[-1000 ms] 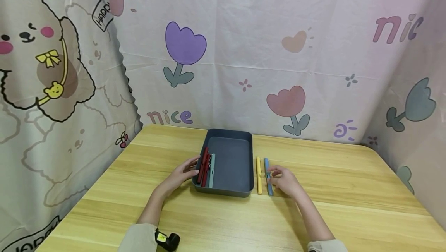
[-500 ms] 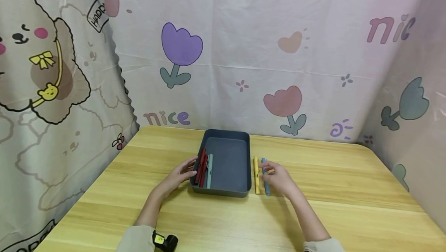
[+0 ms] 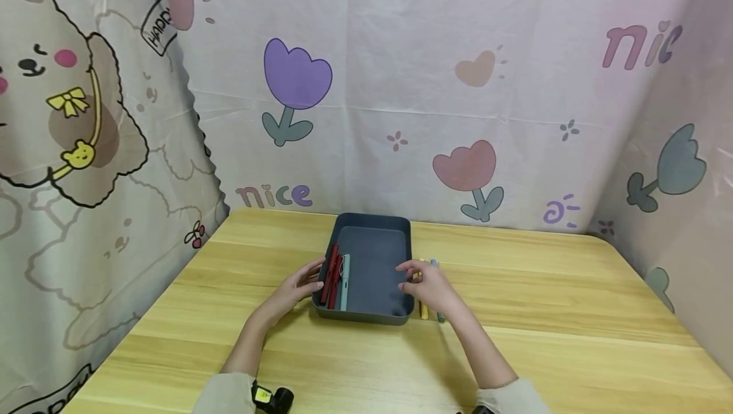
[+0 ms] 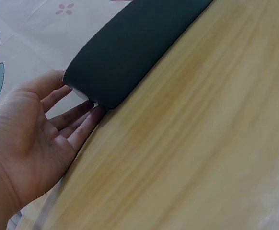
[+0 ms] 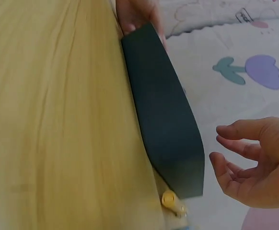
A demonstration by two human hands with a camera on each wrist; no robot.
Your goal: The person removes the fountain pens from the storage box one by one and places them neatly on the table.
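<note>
Dark grey tray (image 3: 375, 255) mid-worktop (image 3: 355, 363), toward the back; red pens (image 3: 335, 283) and a pale teal pen (image 3: 345, 283) lie side by side along its left inner wall; left hand (image 3: 294, 285) rests against the left outer wall, fingers loosely bent; right hand (image 3: 431, 287) over the right rim, unclenched, thumb and fingers apart; yellow pen (image 3: 424, 310) and blue pen (image 3: 440, 317) just right of tray, partly hidden; printed cloth (image 3: 395, 70) behind.

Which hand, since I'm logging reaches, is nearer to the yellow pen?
Right. The right hand partly covers the yellow pen in the head view; the left hand is across the tray, at its left side.
</note>
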